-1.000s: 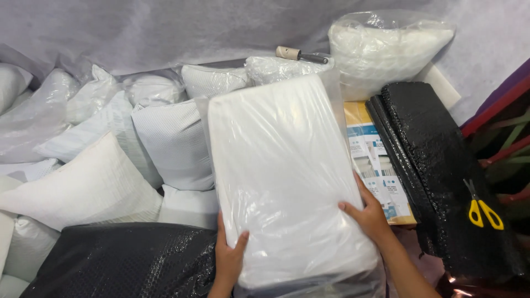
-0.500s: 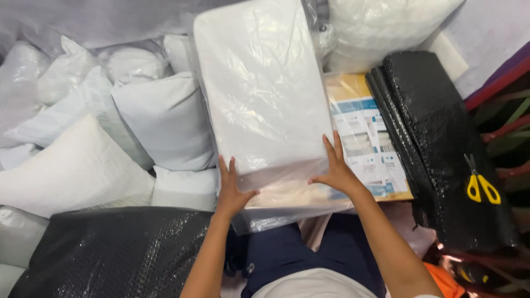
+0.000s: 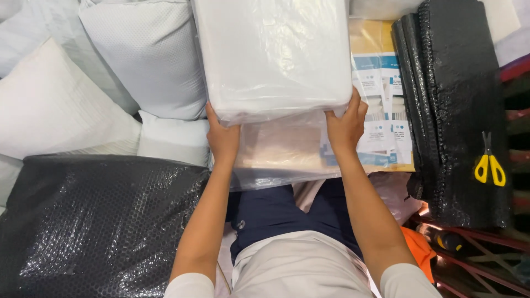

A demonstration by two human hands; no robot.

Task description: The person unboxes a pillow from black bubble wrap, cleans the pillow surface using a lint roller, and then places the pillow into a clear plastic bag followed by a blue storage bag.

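A large white pillow in a clear plastic bag point(image 3: 273, 55) lies flat in front of me, its near edge over a loose flap of the bag point(image 3: 279, 152). My left hand point(image 3: 222, 138) grips the near left corner of the bagged pillow. My right hand point(image 3: 346, 124) grips the near right corner, fingers spread up its side. Both arms reach forward over my lap. Under the pillow's right side lies a stack of printed blue-and-white cardboard inserts point(image 3: 381, 116).
Several white and pale grey pillows point(image 3: 146, 60) are piled at the left. A black bubble-wrap sheet point(image 3: 94, 221) lies at the lower left, and folded black bubble wrap point(image 3: 458, 110) at the right, with yellow-handled scissors point(image 3: 488, 165) on it.
The bagged pillow has moved away from me and upward in view, so that my lap and arms now show. Both hands stay on its near corners.
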